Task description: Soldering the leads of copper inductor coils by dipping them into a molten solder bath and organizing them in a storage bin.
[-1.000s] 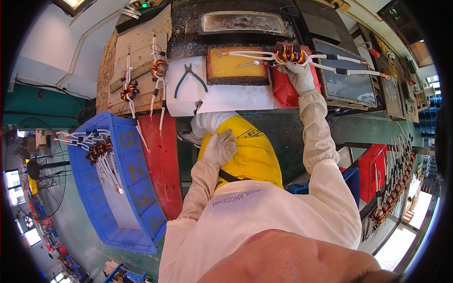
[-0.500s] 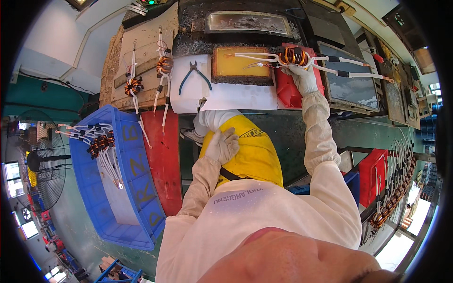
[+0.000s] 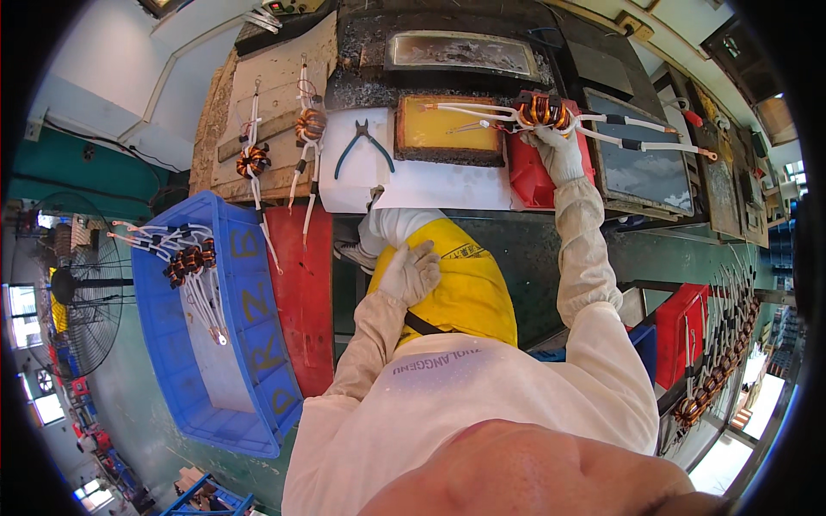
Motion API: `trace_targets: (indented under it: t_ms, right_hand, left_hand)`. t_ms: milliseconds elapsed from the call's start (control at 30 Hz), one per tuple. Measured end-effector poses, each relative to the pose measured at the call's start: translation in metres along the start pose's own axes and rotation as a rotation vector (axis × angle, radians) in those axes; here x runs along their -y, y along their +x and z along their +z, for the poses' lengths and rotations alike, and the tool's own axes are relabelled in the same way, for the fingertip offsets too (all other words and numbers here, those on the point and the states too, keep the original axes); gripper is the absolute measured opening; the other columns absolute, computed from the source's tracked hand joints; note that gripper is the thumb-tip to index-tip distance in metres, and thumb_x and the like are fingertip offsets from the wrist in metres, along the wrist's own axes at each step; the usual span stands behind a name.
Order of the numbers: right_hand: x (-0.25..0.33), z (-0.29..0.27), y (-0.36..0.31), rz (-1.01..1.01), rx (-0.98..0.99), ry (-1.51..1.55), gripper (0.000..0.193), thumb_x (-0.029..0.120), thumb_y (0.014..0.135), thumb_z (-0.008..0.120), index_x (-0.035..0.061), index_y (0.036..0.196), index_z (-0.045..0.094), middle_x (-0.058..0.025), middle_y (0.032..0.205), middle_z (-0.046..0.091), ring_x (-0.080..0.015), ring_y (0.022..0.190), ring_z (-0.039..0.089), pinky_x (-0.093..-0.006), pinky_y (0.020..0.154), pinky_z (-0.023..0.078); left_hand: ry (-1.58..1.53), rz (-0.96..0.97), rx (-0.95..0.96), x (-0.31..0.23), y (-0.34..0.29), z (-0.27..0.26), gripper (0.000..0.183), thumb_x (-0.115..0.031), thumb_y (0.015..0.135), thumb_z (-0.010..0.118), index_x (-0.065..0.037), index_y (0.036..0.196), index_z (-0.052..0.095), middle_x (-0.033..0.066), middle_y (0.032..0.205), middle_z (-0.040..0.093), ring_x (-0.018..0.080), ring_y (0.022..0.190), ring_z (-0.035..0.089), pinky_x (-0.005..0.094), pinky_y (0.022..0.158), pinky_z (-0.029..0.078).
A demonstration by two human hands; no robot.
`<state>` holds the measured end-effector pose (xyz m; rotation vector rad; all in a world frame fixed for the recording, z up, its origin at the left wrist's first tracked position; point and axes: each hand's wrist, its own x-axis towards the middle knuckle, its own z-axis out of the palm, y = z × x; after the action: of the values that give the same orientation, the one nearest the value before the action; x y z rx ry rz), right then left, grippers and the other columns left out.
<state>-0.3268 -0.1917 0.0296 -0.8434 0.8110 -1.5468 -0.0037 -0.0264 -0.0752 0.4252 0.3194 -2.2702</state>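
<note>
My right hand (image 3: 557, 155), in a pale glove, grips a toroidal copper coil (image 3: 544, 111) from its near side; some fingertips are hidden beneath it. The coil sits at the top of a red block (image 3: 527, 176). From it, white-sleeved leads reach left over a tray of yellow material (image 3: 447, 125) and right over a grey panel (image 3: 645, 159). My left hand (image 3: 409, 273), gloved too, rests on the yellow cloth (image 3: 469, 297) over my lap, fingers loosely apart and holding nothing. Green-handled cutting pliers (image 3: 365, 148) lie on white paper (image 3: 413, 185) left of the tray.
Two more coils with leads, one (image 3: 253, 161) beside the other (image 3: 311, 126), lie on the bench's left. A blue crate (image 3: 215, 344) containing several coils stands at left, near a fan (image 3: 82, 284). A dark-framed rectangular plate (image 3: 460, 53) is behind the tray. Several coils line a right-hand rack (image 3: 710, 383).
The whole view has shifted slightly, the bench now lower and further right in it. My left hand has turned a little, its fingers more loosely spread. My right hand still holds the coil.
</note>
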Motion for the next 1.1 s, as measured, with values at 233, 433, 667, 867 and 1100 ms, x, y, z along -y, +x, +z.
trace_targets:
  t_ms: [233, 433, 667, 867, 1100]
  right_hand:
    - [-0.003, -0.014, 0.009, -0.008, -0.039, 0.297, 0.025, -0.001, 0.089, 0.054, 0.0023, 0.113, 0.054, -0.0118, 0.097, 0.064, -0.0171, 0.069, 0.059, -0.0390, 0.077, 0.056]
    - [-0.003, -0.018, 0.014, -0.049, -0.194, 0.448, 0.016, 0.002, 0.092, 0.054, 0.0008, 0.108, 0.056, -0.0119, 0.095, 0.063, -0.0182, 0.072, 0.060, -0.0401, 0.082, 0.056]
    - [-0.006, -0.002, 0.022, -0.161, -0.192, 0.355, 0.024, -0.003, 0.089, 0.055, 0.0059, 0.111, 0.051, -0.0133, 0.099, 0.061, -0.0203, 0.071, 0.058, -0.0431, 0.080, 0.056]
    - [-0.008, 0.001, 0.036, -0.187, -0.170, 0.271, 0.026, -0.004, 0.088, 0.057, 0.0039, 0.110, 0.047, -0.0140, 0.091, 0.062, -0.0169, 0.065, 0.061, -0.0396, 0.072, 0.059]
    - [-0.009, 0.002, 0.046, -0.179, -0.224, 0.243, 0.027, -0.005, 0.087, 0.058, 0.0037, 0.110, 0.047, -0.0134, 0.089, 0.062, -0.0175, 0.066, 0.062, -0.0402, 0.072, 0.060]
  left_hand:
    - [0.027, 0.016, -0.034, 0.002, -0.001, 0.006, 0.046, -0.038, 0.097, 0.048, -0.001, 0.124, 0.046, 0.0140, 0.096, 0.057, 0.0204, 0.077, 0.053, 0.0310, 0.071, 0.049]
    - [0.017, 0.013, -0.036, 0.000, -0.001, 0.002, 0.046, -0.038, 0.097, 0.048, -0.001, 0.123, 0.046, 0.0133, 0.095, 0.056, 0.0202, 0.075, 0.052, 0.0307, 0.071, 0.049]
    - [0.016, -0.004, -0.053, 0.001, -0.002, 0.006, 0.047, -0.042, 0.097, 0.046, -0.002, 0.122, 0.048, 0.0120, 0.094, 0.056, 0.0178, 0.074, 0.052, 0.0289, 0.068, 0.050]
    - [-0.005, -0.013, -0.005, -0.002, -0.001, -0.002, 0.047, -0.042, 0.097, 0.046, -0.002, 0.121, 0.049, 0.0147, 0.099, 0.057, 0.0203, 0.077, 0.052, 0.0309, 0.070, 0.049]
    - [0.027, 0.009, -0.031, 0.000, -0.001, 0.000, 0.047, -0.042, 0.098, 0.045, -0.002, 0.122, 0.048, 0.0151, 0.099, 0.057, 0.0204, 0.076, 0.053, 0.0311, 0.070, 0.050]
